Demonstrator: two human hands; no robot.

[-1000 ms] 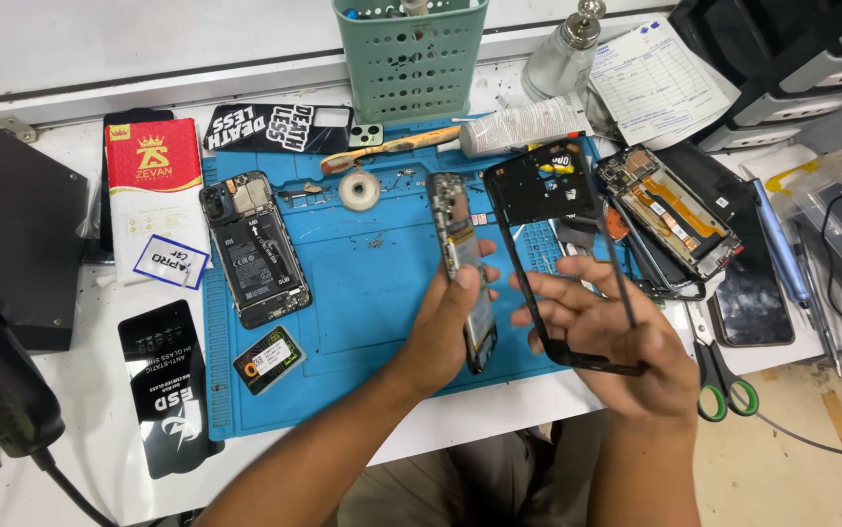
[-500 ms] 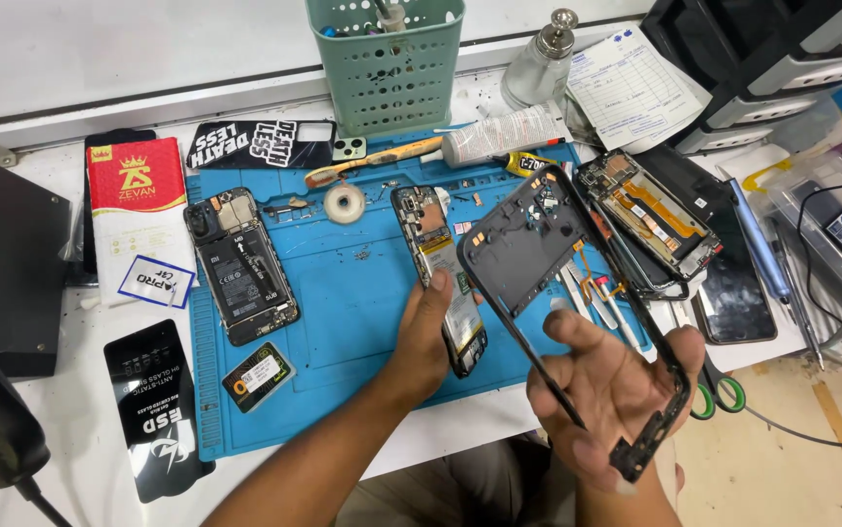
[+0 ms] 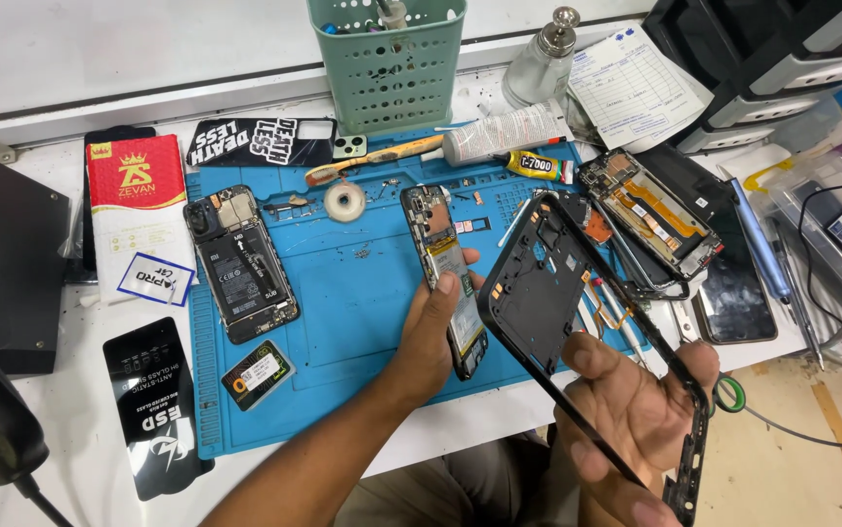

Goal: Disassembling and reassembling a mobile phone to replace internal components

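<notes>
Two bare hands work over the blue repair mat (image 3: 343,322), which serves as the landmark. Toward the mat's left side lies an opened phone (image 3: 240,263) with its battery showing, and a small roll of tape (image 3: 346,202) sits near the mat's upper middle. At the mat's centre the left hand (image 3: 435,327) grips a second opened phone (image 3: 448,278) along its edge, tilting it up on its side. Over the mat's right edge the right hand (image 3: 636,415) closes around a black phone frame (image 3: 562,303), held raised and slanted. Beyond the mat's right edge rests another stripped phone (image 3: 650,215).
</notes>
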